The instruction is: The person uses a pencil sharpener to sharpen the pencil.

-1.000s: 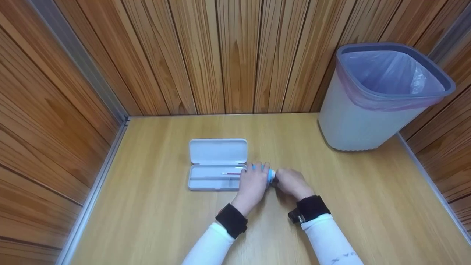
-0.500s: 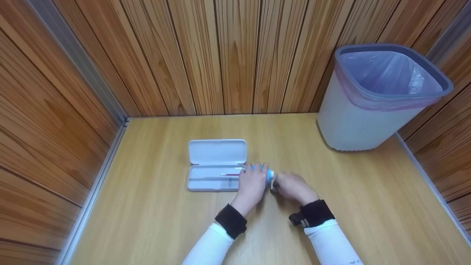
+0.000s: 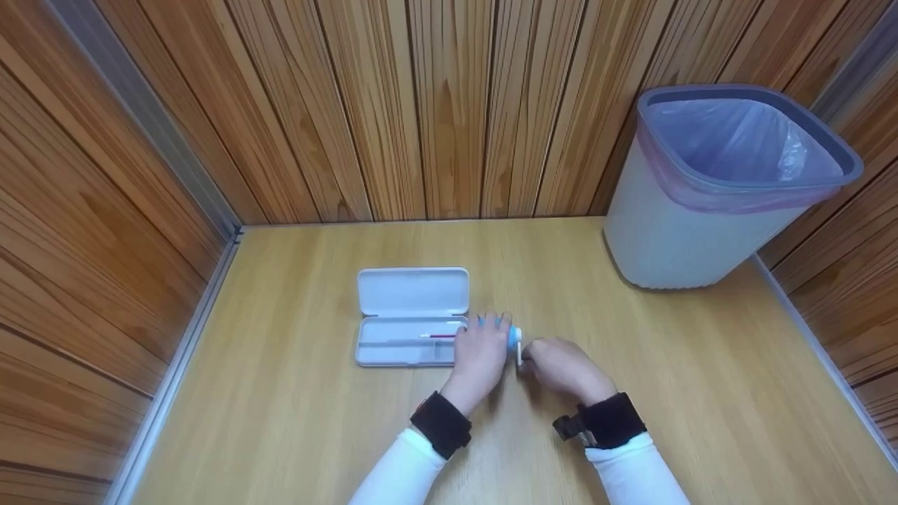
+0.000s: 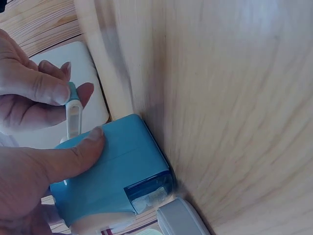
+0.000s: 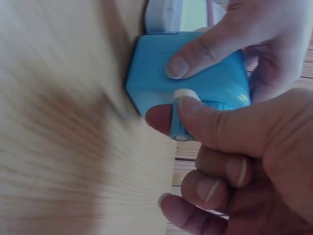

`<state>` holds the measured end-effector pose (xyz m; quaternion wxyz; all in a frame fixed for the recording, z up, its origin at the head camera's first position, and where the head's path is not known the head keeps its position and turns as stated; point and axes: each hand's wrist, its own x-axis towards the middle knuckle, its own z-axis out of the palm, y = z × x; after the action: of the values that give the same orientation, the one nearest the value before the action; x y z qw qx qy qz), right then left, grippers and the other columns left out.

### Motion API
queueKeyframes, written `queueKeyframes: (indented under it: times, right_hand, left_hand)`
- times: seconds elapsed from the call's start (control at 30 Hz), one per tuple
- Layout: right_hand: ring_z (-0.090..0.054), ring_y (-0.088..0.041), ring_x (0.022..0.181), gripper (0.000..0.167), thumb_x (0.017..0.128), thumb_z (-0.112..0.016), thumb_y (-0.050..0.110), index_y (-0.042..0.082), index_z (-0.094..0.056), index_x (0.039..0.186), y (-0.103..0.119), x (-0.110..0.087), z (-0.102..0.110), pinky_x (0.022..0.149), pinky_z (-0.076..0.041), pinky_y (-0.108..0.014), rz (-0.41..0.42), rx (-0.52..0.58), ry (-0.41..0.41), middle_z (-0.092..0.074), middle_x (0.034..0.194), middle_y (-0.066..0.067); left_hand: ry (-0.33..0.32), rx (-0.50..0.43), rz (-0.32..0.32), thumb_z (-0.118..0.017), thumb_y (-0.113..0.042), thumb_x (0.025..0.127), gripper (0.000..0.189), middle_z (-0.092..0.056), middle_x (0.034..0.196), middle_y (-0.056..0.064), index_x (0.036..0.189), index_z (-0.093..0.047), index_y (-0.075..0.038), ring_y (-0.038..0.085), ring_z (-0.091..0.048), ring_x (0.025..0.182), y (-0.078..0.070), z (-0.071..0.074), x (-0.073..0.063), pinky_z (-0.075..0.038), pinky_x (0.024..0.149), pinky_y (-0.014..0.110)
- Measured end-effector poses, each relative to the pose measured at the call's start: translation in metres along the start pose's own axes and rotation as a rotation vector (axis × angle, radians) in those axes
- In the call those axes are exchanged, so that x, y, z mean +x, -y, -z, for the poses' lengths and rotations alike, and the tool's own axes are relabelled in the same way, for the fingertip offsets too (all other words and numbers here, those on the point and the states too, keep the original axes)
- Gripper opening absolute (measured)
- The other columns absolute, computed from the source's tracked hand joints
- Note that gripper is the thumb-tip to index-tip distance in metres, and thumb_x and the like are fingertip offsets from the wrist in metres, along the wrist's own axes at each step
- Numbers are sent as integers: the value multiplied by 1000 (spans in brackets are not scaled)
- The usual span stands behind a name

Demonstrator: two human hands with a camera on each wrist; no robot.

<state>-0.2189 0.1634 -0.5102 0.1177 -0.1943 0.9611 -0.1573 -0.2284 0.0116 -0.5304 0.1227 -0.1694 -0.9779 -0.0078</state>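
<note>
A blue hand-crank pencil sharpener [image 4: 117,156] stands on the table, with a see-through shavings drawer [image 4: 149,193]. My left hand [image 3: 480,354] grips it from above, thumb along one side. My right hand [image 3: 565,368] pinches the blue knob [image 5: 180,122] of its white crank [image 4: 74,120] between thumb and forefinger; the other fingers are curled. The crank points toward my body. On the left side, a red pencil [image 3: 440,336] with a pale end sticks out from under my left hand. It reaches over the tray of an open pencil case [image 3: 414,292].
The pencil case lies right beside the sharpener's left side, lid tipped back, with divided compartments. A pale waste bin [image 3: 673,238] with a grey rim and plastic liner stands at the back right. Wood-panelled walls [image 3: 452,112] enclose the table at the back and sides.
My right hand has moved slightly toward my body with the crank, which now shows pointing down in the head view. My left hand keeps its grip on the sharpener.
</note>
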Motion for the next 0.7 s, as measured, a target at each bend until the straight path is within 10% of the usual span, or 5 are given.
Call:
queueKeyframes:
  times: [0.3,0.7]
  right_hand:
    - [-53,-12,65,11,91,-68,10,6,-76,99,1,-5,18,66,-49,-33,73,27,-91,-66,80,0]
    - [-56,-11,68,14,95,-65,12,6,-75,102,-2,-1,24,68,-50,-32,78,74,-156,-67,82,0]
  left_hand:
    - [66,-23,6,-59,-19,95,40,-64,117,3,134,-60,-22,27,-61,101,-1,2,3,-52,74,40]
    - [-14,8,-25,-65,-23,91,35,-67,106,1,125,-66,-23,25,-63,92,1,0,3,-48,74,39]
